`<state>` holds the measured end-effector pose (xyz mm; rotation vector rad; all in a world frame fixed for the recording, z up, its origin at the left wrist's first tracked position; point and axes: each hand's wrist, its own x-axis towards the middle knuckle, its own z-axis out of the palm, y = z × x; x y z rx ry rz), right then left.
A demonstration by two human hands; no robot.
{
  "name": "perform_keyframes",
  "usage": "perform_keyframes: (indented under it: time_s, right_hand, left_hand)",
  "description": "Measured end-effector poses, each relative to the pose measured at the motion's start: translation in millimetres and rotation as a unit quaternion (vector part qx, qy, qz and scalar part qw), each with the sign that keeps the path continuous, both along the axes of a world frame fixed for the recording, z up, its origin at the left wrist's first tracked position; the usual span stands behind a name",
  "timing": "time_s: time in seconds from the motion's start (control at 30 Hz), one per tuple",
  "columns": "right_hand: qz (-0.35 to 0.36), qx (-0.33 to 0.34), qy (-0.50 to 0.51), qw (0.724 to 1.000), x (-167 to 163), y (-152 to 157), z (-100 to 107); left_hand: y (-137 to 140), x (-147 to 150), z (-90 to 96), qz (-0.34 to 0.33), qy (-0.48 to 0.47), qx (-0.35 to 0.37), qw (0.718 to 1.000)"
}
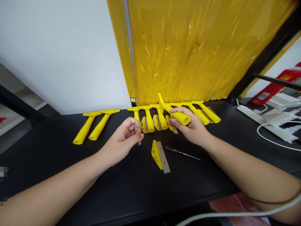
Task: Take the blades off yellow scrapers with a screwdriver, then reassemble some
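Note:
In my right hand (pixel 194 127) is a yellow plastic scraper handle (pixel 177 115), raised above the table with its hollow round end turned toward me. My left hand (pixel 127 135) is closed, thumb against curled fingers; whatever it may hold is too small or hidden. Between and below my hands lies a yellow scraper head plate (pixel 156 154) with a metal blade (pixel 164 158) along its right side and small screws in it. Just right of it rests a thin screwdriver (pixel 173 149) with a dark red handle. Behind my hands stands a row of yellow handles (pixel 150 121), with bladed plates (pixel 144 124) among them.
Two more yellow handles (pixel 100 127) lie on the black table (pixel 113 191) to the left. White power strips (pixel 265 122) with cables and a red package (pixel 274 83) are at the right. Yellow film (pixel 188 53) and a white panel (pixel 66 56) stand behind.

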<state>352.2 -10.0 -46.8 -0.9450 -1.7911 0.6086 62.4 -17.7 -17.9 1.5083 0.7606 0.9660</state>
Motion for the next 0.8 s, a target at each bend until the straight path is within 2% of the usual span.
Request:
perform_keyframes:
  time_s: [0.1,0.3,0.8]
  right_hand:
    - [-0.020,-0.013,0.023,0.999,0.2,-0.3,1.0]
    - [-0.015,-0.043,0.036,0.998,0.6,1.6,0.7]
    - [-0.016,-0.060,0.074,0.995,-0.5,-1.8,8.5]
  left_hand:
    - [0.0,-0.2,0.1,0.000,0.001,0.002,1.000]
    - [-0.3,-1.0,0.3,-0.002,0.012,0.008,1.000]
    - [-2.2,0.3,3.9,0.002,0.027,0.012,1.000]
